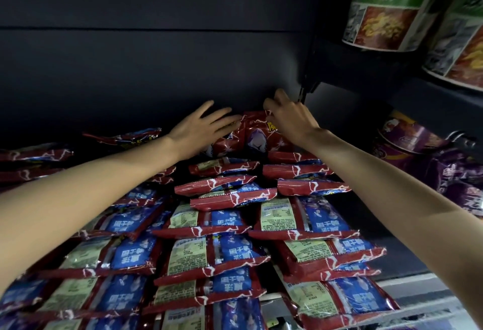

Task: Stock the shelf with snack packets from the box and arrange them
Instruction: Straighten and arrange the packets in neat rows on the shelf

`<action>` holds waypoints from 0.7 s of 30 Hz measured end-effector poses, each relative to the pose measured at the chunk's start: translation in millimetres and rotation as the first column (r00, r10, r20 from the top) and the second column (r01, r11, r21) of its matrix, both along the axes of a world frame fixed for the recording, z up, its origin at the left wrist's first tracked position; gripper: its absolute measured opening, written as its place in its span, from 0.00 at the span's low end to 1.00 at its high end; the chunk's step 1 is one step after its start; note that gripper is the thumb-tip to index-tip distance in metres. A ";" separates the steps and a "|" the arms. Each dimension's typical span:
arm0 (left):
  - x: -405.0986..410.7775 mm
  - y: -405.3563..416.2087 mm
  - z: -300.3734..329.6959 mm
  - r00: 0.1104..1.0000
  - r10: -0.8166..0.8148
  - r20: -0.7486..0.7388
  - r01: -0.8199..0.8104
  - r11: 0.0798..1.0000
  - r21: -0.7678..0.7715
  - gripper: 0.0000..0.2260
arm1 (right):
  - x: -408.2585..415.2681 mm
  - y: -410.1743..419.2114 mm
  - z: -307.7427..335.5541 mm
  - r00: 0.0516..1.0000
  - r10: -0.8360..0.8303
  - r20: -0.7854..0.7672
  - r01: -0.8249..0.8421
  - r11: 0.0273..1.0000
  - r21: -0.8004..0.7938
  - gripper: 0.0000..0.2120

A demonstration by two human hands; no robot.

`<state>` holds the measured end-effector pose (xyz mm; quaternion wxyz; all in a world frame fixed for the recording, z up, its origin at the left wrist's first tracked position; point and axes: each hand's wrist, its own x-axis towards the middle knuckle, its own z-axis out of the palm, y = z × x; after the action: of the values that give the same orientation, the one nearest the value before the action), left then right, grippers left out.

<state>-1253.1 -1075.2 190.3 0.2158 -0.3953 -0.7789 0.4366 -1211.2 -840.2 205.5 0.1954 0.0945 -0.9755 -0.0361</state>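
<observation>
Nearest me lie the stacked packets point(230, 254), red and blue, in about three overlapping rows, too many to count. Beyond the stacks I see two upright packets point(251, 136) against the shelf's back wall point(156, 68). My left hand point(201, 127) rests spread-fingered on the left one; my right hand point(290, 116) pinches the other's top edge. Right of them: two purple cups point(415, 141).

Upper right you've got two green-labelled noodle tubs point(386, 8) on a higher dark shelf ledge point(449, 89), label photos show reddish food. Below them, right edge, purple cup containers point(415, 136) and purple packs point(460, 173), stacked close, partly dark.
</observation>
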 end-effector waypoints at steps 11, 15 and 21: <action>5.5 -3.8 4.6 0.956 -0.221 0.193 0.126 0.903 0.410 0.33 | 16.0 26.8 -7.8 0.981 0.189 0.038 -0.192 0.962 0.192 0.27; 4.2 -8.4 24.3 0.927 -0.313 0.207 0.114 0.760 0.640 0.19 | 21.4 26.4 -2.6 0.978 0.205 0.040 -0.208 0.972 0.109 0.23; 4.3 -2.2 29.9 0.938 -0.240 0.252 0.064 0.830 0.554 0.22 | 23.6 20.4 1.0 0.984 0.161 0.075 -0.171 0.971 0.165 0.24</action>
<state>-1248.8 -1077.4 220.2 0.2269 -0.4440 -0.8592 0.1144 -1187.5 -819.8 206.5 0.1590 0.1931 -0.9630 -0.1001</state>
